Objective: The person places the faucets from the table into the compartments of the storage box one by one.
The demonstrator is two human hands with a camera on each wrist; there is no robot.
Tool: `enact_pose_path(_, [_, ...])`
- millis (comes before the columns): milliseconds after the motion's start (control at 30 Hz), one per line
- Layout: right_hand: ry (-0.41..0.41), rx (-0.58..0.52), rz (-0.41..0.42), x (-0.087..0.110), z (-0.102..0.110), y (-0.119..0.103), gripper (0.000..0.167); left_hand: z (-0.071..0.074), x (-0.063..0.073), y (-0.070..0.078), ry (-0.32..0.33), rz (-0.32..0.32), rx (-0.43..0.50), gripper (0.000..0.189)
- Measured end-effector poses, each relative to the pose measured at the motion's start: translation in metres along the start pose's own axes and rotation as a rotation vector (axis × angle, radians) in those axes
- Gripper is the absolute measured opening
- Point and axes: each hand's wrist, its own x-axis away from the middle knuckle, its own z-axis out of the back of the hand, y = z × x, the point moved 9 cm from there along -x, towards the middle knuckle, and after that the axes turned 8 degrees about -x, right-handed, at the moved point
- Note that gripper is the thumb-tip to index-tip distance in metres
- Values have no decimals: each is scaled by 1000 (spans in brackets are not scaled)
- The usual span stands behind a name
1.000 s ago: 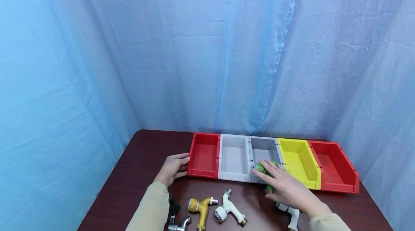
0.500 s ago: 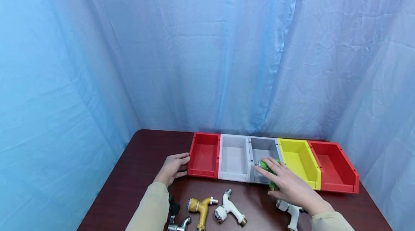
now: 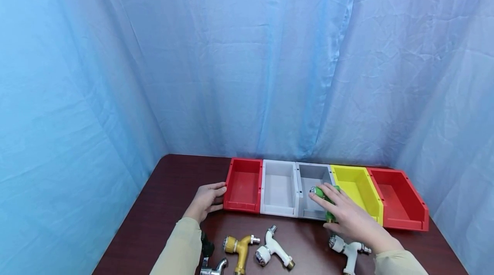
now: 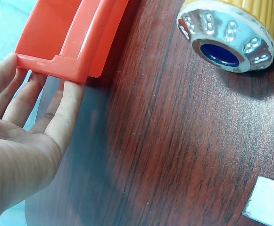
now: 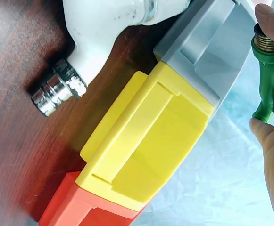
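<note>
In the head view my right hand [image 3: 349, 215] grips a green faucet [image 3: 319, 191] over the front of the grey bin [image 3: 308, 213]. The right wrist view shows the threaded brass end of this green faucet [image 5: 269, 87] by my thumb. My left hand [image 3: 206, 200] lies against the outer side of the left red bin [image 3: 242, 207], its fingers fairly straight. In the left wrist view, the fingertips of my left hand [image 4: 37, 117] touch that red bin's edge [image 4: 78, 66]. A white faucet [image 3: 349, 255] rests on the table beneath my right wrist.
Between the grey and left red bins stands a white bin [image 3: 279, 211]; a yellow bin [image 3: 355, 189] and another red bin [image 3: 397, 202] continue the row. Nearer are a gold-coloured faucet [image 3: 242, 251], another white faucet [image 3: 275, 247] and a chrome faucet [image 3: 212, 270]. Blue curtains [image 3: 247, 60] surround the dark table [image 3: 173, 189].
My right hand has moved slightly to the right with the green faucet, uncovering more of the white faucet below. My left hand has stayed against the red bin.
</note>
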Motion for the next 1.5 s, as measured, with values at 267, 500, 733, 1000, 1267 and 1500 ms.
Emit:
enact_pose_path(267, [30,9,-19,2,9,6,109,0,-1,-1,-7,4,9,48])
enact_pose_path(500, [53,-10,-14,4,15,15,102,0,0,0,-5,7,6,49])
enact_pose_path(733, [49,-25,-40,7,22,27,107,-1,2,3,-13,-4,4,47])
enact_pose_path(1000, [78,3,-22,12,30,33,109,-1,1,1,-12,2,8,48])
enact_pose_path(1267, [74,-42,-67,14,32,43,108,0,1,1,-11,-2,6,48])
enact_pose_path(1500, [81,-42,-67,15,35,49,109,-1,0,1,-11,-9,8,48])
